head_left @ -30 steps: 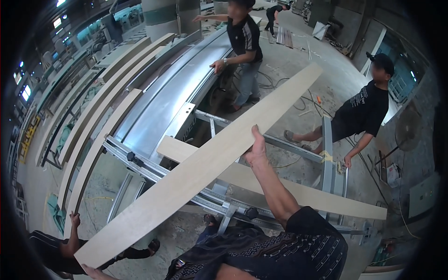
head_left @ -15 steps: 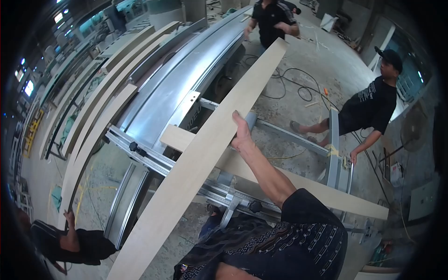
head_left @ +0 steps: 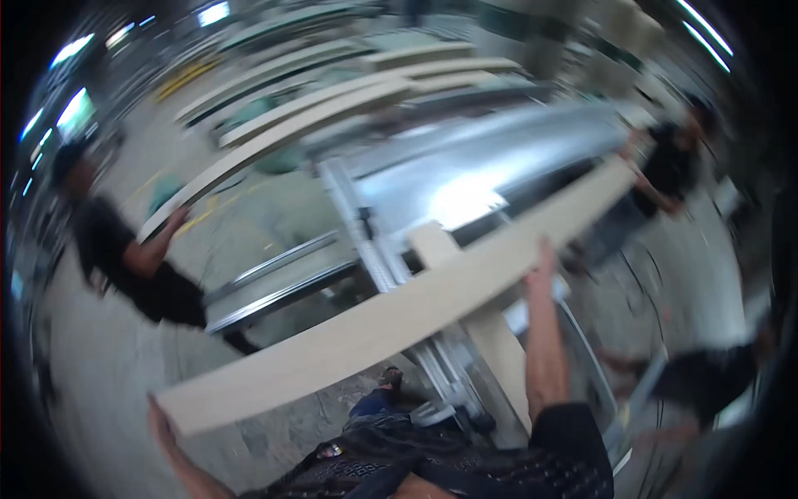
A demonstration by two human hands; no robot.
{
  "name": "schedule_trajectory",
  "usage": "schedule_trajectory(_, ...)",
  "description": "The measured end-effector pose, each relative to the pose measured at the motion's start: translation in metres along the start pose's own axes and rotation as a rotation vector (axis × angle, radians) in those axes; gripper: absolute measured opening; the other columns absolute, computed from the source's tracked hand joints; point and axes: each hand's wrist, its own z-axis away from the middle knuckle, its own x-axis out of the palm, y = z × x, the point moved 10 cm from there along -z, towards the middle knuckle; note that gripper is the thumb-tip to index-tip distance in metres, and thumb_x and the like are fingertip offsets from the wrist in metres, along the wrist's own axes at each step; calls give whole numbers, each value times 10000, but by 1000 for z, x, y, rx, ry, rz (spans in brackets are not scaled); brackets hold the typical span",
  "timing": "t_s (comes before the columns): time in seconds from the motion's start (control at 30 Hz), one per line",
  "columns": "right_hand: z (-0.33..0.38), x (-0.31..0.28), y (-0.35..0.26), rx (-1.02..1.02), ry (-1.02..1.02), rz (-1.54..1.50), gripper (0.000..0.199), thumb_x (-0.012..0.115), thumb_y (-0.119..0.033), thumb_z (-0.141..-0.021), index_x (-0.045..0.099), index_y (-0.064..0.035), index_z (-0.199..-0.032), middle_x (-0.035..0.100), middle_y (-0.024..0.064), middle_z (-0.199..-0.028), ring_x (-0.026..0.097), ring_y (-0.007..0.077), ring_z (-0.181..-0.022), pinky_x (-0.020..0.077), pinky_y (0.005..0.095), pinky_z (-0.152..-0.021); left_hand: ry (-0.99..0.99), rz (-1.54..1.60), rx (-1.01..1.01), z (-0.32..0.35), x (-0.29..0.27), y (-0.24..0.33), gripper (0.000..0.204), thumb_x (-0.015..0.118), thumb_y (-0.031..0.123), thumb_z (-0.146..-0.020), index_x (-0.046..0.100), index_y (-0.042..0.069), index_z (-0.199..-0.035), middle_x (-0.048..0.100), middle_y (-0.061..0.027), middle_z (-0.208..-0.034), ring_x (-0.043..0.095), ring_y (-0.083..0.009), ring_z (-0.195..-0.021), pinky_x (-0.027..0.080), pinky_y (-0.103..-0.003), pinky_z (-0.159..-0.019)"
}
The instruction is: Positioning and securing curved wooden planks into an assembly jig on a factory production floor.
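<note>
A long pale wooden board (head_left: 374,328) runs slantwise across the view, from near left to far right, above the metal table of a sliding saw. My left hand (head_left: 164,420) grips its near left end, the fingers partly hidden. Toward the far part, my right hand (head_left: 542,264) holds the board's near edge, thumb over the top face and fingers underneath. At the far end a co-worker's hand (head_left: 630,158) touches the board. A second pale plank (head_left: 499,353) lies crosswise under it on the metal rail (head_left: 440,362).
The shiny saw table (head_left: 465,170) stands beyond the board. A co-worker (head_left: 137,249) at left holds the end of another long plank (head_left: 291,137). Another person (head_left: 706,374), blurred, is at right. Stacked boards (head_left: 420,56) lie at the back.
My view has swung left and is blurred. My left hand now shows on the board's near end. The co-worker at the far end has come to the board and touches it.
</note>
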Motion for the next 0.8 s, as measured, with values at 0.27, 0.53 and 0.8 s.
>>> schedule_trajectory(0.27,-22,37,-18,76,-147,-69,594,489,-445,-1044,470,7,-1429,577,173,-1366,583,348,-1242,516,470,-1022,2,-304,290,97,158,105,538,435,472,-1068,640,10,-1253,601,-134,-1286,580,-223,-1107,479,-374,-950)
schedule_trajectory(0.53,19,95,12,242,-282,-310,450,526,-366,-1036,520,-74,-1379,593,119,-1349,564,306,-1235,463,492,-1062,-482,-95,429,120,438,203,446,433,419,-1090,649,33,-1036,610,-8,-887,524,-95,-862,460,-294,-766)
schedule_trajectory(0.8,134,49,-14,360,-434,-142,437,521,-341,-1038,542,6,-1303,672,213,-1232,710,348,-1023,588,454,-909,-653,116,406,161,656,297,461,480,447,-1051,641,16,-1027,593,-35,-855,558,-128,-759,499,-320,-618)
